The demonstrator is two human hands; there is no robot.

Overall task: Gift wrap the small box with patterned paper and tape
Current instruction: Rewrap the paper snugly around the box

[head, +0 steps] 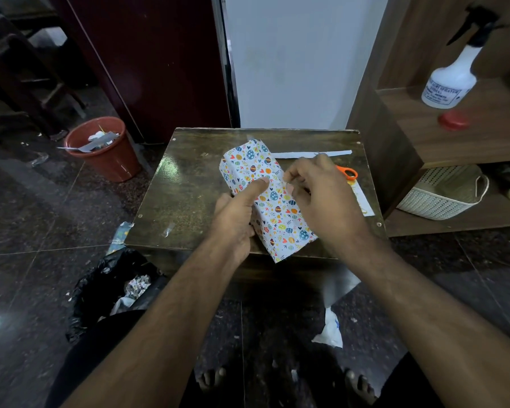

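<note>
The box, wrapped in patterned paper [270, 198], lay slantwise on the small dark table [186, 195], its near end reaching past the table's front edge. The left hand [236, 219] held the box's left side, its forefinger laid straight on top of the paper, pressing it down. The right hand [321, 198] hovered at the box's right side with its fingers curled; whether they pinched anything could not be told. Orange-handled scissors [347, 173] and a white paper strip [311, 154] lay behind that hand. A red bin [106, 156] stood on the floor to the left.
</note>
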